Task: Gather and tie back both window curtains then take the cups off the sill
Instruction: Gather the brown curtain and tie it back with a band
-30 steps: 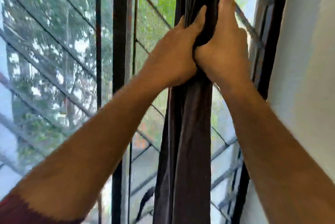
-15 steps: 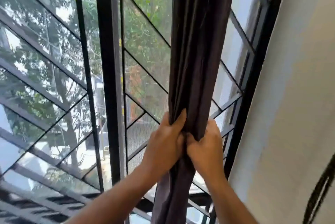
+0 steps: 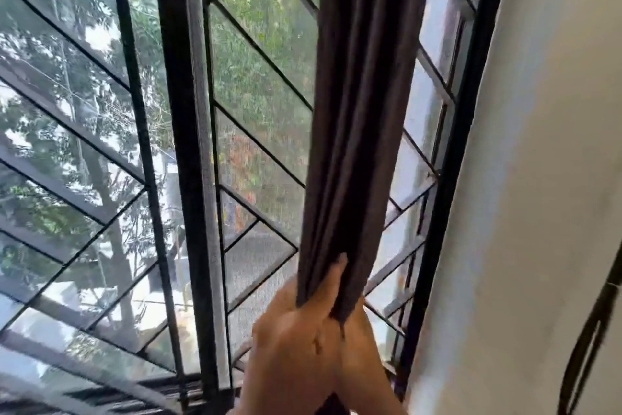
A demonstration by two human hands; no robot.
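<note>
Both hands clasp a dark curtain, gathered into a tight bundle at the window's right edge beside the wall. The left hand wraps it, thumb pressed up along the folds; the right hand grips from behind, fingers hidden. Should either grip slacken, the pleats would likely fan loose before tying.

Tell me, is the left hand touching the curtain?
Touching. The head view shows the left hand wrapped around the gathered curtain, its thumb lying on the folds.
</note>
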